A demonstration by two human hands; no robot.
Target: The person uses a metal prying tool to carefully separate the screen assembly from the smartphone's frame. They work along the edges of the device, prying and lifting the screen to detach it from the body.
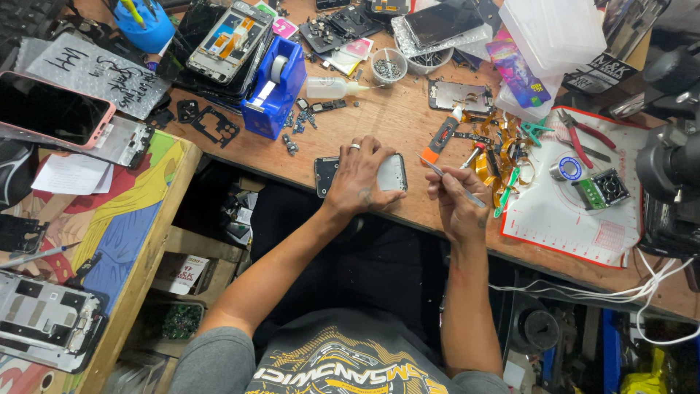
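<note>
A phone (391, 174) lies flat near the front edge of the wooden workbench (397, 120). My left hand (359, 177) presses down on it, covering its middle; a ring shows on one finger. My right hand (453, 197) hovers just right of the phone and grips metal tweezers (437, 170), whose tips point up-left toward the phone's right end. An orange-handled tool (441, 139) and a small screwdriver (472, 155) lie on the bench just beyond my right hand.
A blue tape dispenser (275, 87), a glue bottle (332, 88), a cup of screws (388, 67), opened phones and several loose parts crowd the bench. Red pliers (581, 138) lie on a white mat (583, 219) at right. A pink phone (51, 109) rests on the left table.
</note>
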